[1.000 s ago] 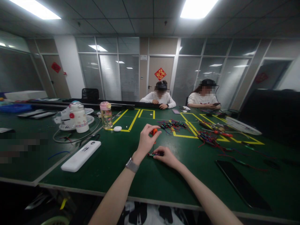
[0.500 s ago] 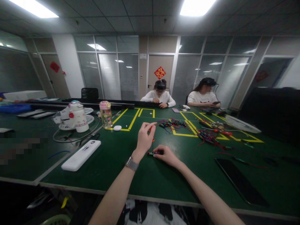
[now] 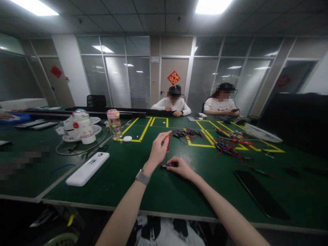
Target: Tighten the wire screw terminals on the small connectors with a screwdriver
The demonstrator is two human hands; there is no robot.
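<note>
Upright in front of me stands a screwdriver [image 3: 168, 148] with an orange and dark handle and a thin shaft. My left hand [image 3: 159, 147] is closed around its handle, the fingers pressed together near the top. The shaft's tip meets a small green terminal board [image 3: 164, 166] lying on the table. My right hand [image 3: 178, 166] pinches the board's right end and its dark wires; the fingers partly cover it. Which screw the tip sits on is too small to tell.
Several wired boards [image 3: 188, 134] lie in a pile ahead, with another wire bundle [image 3: 225, 146] to the right. A black phone [image 3: 260, 193] lies at right, a white power bank [image 3: 87, 169] at left. A drink bottle [image 3: 114, 123] stands beyond it. Two people sit across the table.
My left fingers have shifted around the screwdriver handle, and more of the handle shows. My right hand stays at the board. The whole view has moved slightly.
</note>
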